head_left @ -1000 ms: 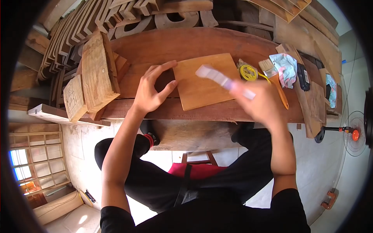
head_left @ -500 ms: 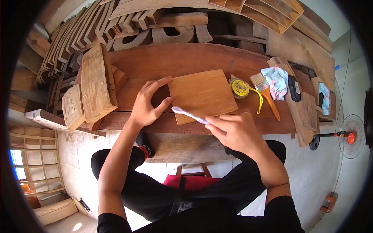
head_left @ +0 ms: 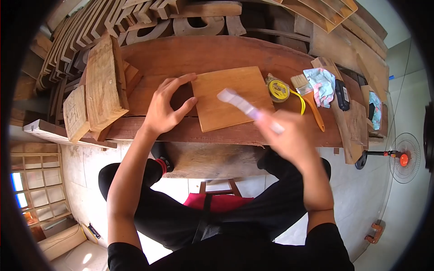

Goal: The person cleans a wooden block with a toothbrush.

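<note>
A flat rectangular wooden board (head_left: 212, 110) lies on the reddish-brown wooden bench (head_left: 181, 56). At its left edge rests my left hand (head_left: 165, 108), fingers apart, with thumb and fingertips right at the wood. My right hand (head_left: 289, 135) is closed on the handle of a pale purple toothbrush (head_left: 242, 105), blurred by motion. The brush's head points left, over the middle of the board. Just right of the board sits a yellow tape measure (head_left: 278, 91) with a yellow strap.
An orange-handled paintbrush (head_left: 318, 113), a crumpled patterned cloth (head_left: 322, 88) and a black tool (head_left: 342, 95) lie at the right. Thick wood blocks (head_left: 104, 81) stand at the left. Cut timber pieces (head_left: 199, 26) are stacked behind the bench. A fan (head_left: 403, 159) is at far right.
My right hand has swung the toothbrush from the board's lower left edge up and right over its middle. My left hand keeps its place at the left edge. The view has shifted slightly.
</note>
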A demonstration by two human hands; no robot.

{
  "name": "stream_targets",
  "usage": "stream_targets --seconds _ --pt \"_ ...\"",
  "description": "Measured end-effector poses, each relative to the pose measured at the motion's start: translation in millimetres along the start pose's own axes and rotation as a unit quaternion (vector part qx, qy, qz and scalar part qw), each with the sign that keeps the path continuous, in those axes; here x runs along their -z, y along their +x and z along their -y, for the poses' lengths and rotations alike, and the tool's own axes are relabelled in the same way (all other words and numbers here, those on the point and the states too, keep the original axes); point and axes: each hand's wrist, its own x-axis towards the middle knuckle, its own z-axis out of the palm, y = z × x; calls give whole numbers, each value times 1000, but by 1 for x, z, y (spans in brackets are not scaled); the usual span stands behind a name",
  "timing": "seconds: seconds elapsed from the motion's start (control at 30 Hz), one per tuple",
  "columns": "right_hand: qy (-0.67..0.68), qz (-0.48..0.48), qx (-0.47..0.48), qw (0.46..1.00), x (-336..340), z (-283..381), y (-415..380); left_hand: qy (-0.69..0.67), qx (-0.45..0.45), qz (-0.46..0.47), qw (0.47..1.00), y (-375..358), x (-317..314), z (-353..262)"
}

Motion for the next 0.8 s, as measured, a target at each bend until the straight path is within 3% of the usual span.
stream_targets --seconds 0.07,0.13,0.17,0.2,0.27,0.33,0.4,0.47,0.5,0.63,0.67,0.8 --pt "46 21 139 989 -18 19 -13 -2 -4 4 1000 0 0 2" --pt "41 0 53 998 -8 0 -2 3 1 14 1000 2 0 1" --pt "24 4 -63 998 3 -12 9 5 8 13 1000 1 0 0" --pt "28 -67 -74 995 6 -30 17 7 13 9 1000 -1 0 -1" --pt "-20 -73 -76 994 6 -22 11 13 -4 4 1000 -3 0 1" --pt "-16 -47 61 997 -11 14 -9 13 -12 -5 1000 0 -3 3" --pt "23 -43 106 993 -18 24 -17 11 -8 0 1000 0 -2 4" --pt "-47 -42 -9 998 -1 0 -3 11 7 13 1000 -2 -2 1" --pt "-131 -78 -19 988 6 -11 -3 13 13 11 1000 -1 1 0" --pt "-76 2 53 996 -6 43 -39 9 -7 -1 1000 -1 -2 1" --pt "-83 -20 94 992 -8 44 -40 9 -7 2 1000 1 -2 2" --pt "-171 -21 -25 985 10 16 -25 23 8 8 1000 -3 -1 0"
